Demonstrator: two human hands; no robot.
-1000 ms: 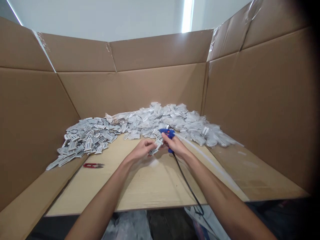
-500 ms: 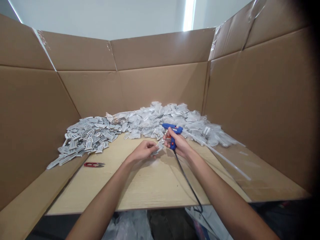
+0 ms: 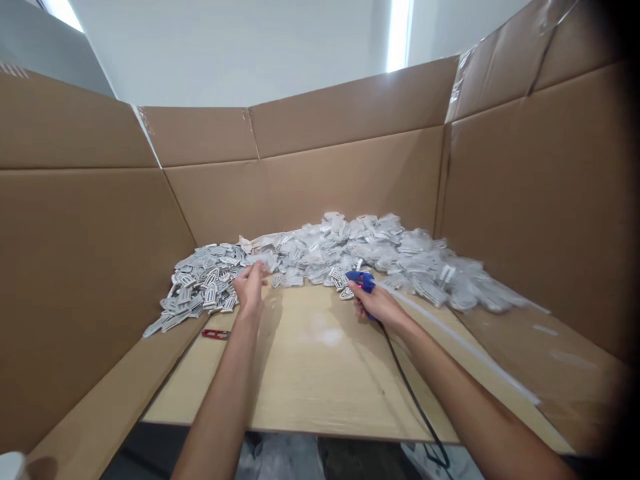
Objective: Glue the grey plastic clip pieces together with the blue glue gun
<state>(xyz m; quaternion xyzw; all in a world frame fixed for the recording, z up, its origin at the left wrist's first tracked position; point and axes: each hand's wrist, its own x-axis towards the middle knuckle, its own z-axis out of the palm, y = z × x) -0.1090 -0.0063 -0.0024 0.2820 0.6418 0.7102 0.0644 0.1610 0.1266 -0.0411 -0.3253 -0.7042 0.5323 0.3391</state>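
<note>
My right hand grips a blue hot glue gun, its nozzle aimed left and its black cord trailing down over the table edge. My left hand is raised at the right side of a heap of loose grey-and-white flat pieces. Its fingers are smeared by motion, and whether anything sits between them is unclear. Behind and to the right lies a large heap of similar pieces in clear plastic. A few bare pieces rest just left of the glue gun.
Red-handled thread snips lie on the wooden tabletop, left of my left forearm. A translucent strip runs along the right side. Tall cardboard walls enclose the back and sides. A white rounded object shows at the lower left corner.
My left hand has moved left and away from the glue gun, toward the loose heap. The piece it held is no longer clearly visible. The glue gun has dropped slightly, and the view has shifted.
</note>
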